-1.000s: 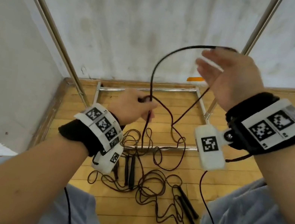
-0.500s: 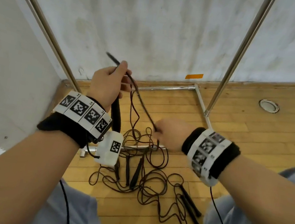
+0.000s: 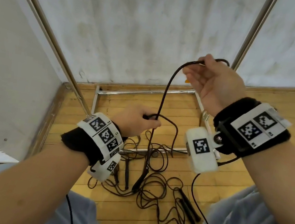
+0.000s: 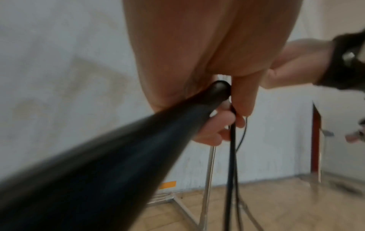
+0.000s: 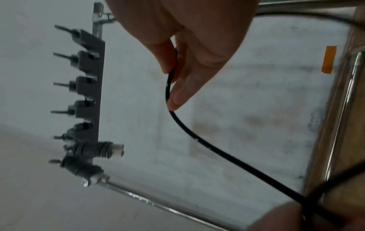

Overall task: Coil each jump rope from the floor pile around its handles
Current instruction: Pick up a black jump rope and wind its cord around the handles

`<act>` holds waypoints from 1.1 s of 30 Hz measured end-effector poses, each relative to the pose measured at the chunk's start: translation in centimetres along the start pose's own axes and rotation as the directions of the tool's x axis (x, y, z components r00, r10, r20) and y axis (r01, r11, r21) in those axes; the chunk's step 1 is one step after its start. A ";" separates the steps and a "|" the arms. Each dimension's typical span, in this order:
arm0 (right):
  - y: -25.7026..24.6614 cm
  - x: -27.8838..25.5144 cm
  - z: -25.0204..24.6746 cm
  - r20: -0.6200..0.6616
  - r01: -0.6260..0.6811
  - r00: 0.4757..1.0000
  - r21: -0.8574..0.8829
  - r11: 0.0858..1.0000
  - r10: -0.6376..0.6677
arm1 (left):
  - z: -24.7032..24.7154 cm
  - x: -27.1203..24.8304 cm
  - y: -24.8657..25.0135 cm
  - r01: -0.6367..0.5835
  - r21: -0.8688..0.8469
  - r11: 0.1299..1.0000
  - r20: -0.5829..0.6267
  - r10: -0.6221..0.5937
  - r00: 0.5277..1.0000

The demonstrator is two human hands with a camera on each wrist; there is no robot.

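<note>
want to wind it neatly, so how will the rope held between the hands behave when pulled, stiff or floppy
Probably floppy: the rope sags in a curve between the right hand and left hand. Likely springy too, since the pile lies in loose loops. The handle looks rigid.

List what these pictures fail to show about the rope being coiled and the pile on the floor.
- Head view: the left hand covers the handle it grips; turns wound on it cannot be counted.
- Left wrist view: the handle is blurred and cut by the frame's edge.
- Head view: the floor pile is tangled and partly behind the left wrist camera; the number of ropes is unclear.
- Right wrist view: the rope pinched by the right hand leaves the frame; its far end is unseen.
</note>
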State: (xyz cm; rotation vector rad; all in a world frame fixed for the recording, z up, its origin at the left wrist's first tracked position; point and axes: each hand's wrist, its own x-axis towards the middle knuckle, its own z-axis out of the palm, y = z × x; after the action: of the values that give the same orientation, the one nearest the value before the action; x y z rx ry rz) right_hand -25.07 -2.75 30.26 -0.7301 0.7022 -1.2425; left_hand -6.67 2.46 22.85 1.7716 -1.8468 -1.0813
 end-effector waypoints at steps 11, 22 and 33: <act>9.2 -2.7 -1.4 0.243 0.049 0.801 -0.938 0.343 0.547 | -3.6 0.2 1.7 -0.203 -0.578 0.790 -0.368 -0.031 0.929; 7.3 -1.1 -0.1 0.257 -0.018 0.890 -0.807 0.591 0.378 | -4.6 -0.3 1.1 -0.183 -0.641 0.745 -0.405 -0.126 0.906; 10.2 -2.3 -1.3 0.139 0.146 0.842 -0.989 0.028 0.521 | -5.6 -0.4 1.1 -0.232 -0.724 0.650 -0.436 -0.171 0.883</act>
State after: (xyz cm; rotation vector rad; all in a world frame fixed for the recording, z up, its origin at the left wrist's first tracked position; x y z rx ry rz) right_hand -20.72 1.09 21.48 -1.9931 1.1847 0.0407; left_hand -3.33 1.22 27.39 1.2936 -0.8863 -1.0604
